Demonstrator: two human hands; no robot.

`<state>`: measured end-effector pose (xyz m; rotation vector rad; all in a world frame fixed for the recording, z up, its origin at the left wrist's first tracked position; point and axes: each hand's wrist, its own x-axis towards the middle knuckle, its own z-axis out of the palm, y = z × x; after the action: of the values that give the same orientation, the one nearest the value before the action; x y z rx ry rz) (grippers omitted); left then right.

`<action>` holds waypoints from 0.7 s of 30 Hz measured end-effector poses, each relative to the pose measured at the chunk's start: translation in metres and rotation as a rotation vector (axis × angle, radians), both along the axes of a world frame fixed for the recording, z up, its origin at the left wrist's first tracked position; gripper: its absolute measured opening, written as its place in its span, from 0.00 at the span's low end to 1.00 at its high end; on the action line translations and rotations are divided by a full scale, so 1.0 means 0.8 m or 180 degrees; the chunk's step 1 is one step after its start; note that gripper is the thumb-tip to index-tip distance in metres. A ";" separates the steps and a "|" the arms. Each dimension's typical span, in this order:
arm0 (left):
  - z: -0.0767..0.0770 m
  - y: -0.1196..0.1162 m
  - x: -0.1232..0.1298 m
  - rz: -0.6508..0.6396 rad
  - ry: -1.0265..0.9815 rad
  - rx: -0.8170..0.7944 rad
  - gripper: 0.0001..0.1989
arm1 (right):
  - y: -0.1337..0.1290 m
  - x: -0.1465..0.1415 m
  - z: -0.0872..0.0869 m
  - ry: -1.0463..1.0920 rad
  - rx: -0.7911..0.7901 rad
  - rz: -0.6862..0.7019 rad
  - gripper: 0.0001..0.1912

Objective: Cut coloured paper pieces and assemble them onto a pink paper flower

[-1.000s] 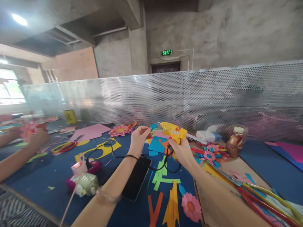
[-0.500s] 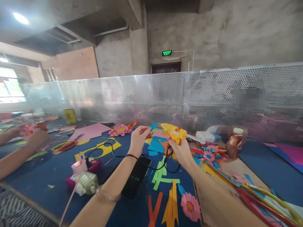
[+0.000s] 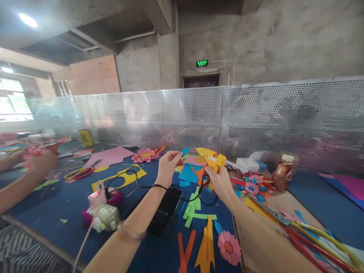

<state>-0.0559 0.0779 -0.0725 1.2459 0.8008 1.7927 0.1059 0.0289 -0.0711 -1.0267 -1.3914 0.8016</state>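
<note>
Between the thumb and fingers of my left hand (image 3: 168, 167) is a small pointed piece of blue paper (image 3: 185, 151). My right hand (image 3: 220, 181) is wrapped round the handle of a yellow hot glue gun (image 3: 213, 158); a clear glue stick (image 3: 232, 164) juts from its back. The gun's nozzle points left at the blue piece, a small gap apart from it. A black cord (image 3: 159, 185) loops below both hands. Under them lie blue paper sheets (image 3: 188, 173), green paper strips (image 3: 193, 206) and orange-yellow strips (image 3: 206, 248). A pink paper flower (image 3: 229, 248) lies at the front.
Large scissors (image 3: 307, 242) lie at the right, near a copper-coloured bottle (image 3: 282, 172). A black phone (image 3: 163, 212) and a pink-and-purple item (image 3: 98, 203) sit by my left forearm. A co-worker's hands (image 3: 42, 167) hold a pink flower at far left. A perforated metal panel (image 3: 176, 121) stands behind.
The glue gun and my right hand have shifted slightly right, widening the gap between nozzle and blue paper a little. Both hands keep their grips. The whole view has moved slightly.
</note>
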 end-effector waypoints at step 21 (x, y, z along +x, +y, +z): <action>0.010 -0.045 -0.001 -0.2882 0.0718 0.0026 0.12 | 0.156 -0.032 0.166 -0.0015 0.0060 0.1118 0.18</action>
<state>-0.0568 0.0415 -0.0642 1.5033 0.2476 0.9321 0.0805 0.1537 0.0614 -0.7784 -1.6045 1.0391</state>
